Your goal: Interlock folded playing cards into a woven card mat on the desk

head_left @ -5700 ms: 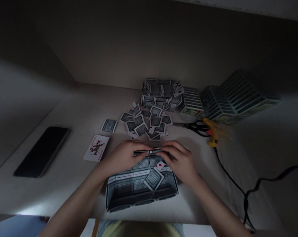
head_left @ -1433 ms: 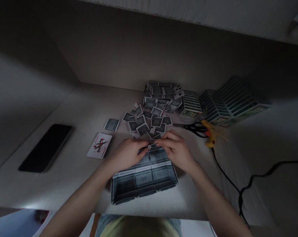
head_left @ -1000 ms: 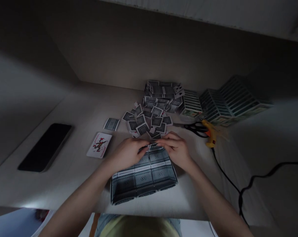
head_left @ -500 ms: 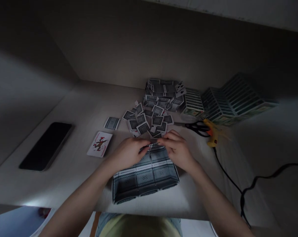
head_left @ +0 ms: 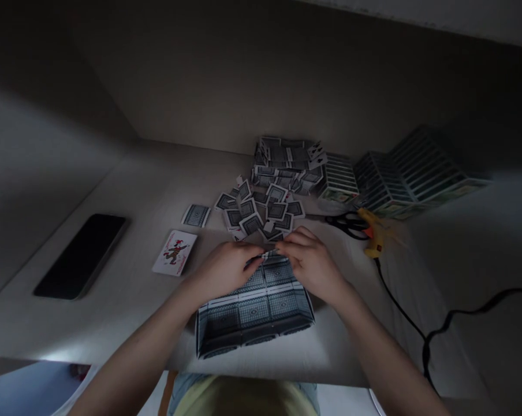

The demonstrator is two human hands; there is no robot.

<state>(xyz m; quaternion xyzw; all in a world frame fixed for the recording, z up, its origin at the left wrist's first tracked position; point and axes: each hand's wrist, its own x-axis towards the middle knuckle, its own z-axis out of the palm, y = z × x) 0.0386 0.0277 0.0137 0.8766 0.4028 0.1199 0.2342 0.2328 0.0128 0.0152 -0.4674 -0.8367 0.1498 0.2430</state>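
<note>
My left hand [head_left: 226, 268] and my right hand [head_left: 313, 267] meet at the far edge of a flat, box-like structure of joined blue-backed playing cards [head_left: 254, 312]. Their fingertips pinch a thin edge of cards [head_left: 267, 252] between them. I cannot tell whether that edge is a separate card or part of the structure. Just beyond my fingers lies a loose heap of face-down cards [head_left: 256, 211]. Behind the heap stands a built block of cards [head_left: 284, 164].
A joker card [head_left: 175, 253] and a face-down card [head_left: 196, 215] lie left of the heap. Farther left is a black phone [head_left: 81, 257]. On the right are black scissors [head_left: 347, 225], a yellow glue gun [head_left: 373, 240] with a black cord [head_left: 425, 341], and ranked card structures [head_left: 417, 173].
The loose card with red diamonds lying on the structure earlier is gone. My hands have moved to the structure's far edge, and the view has shifted slightly.
</note>
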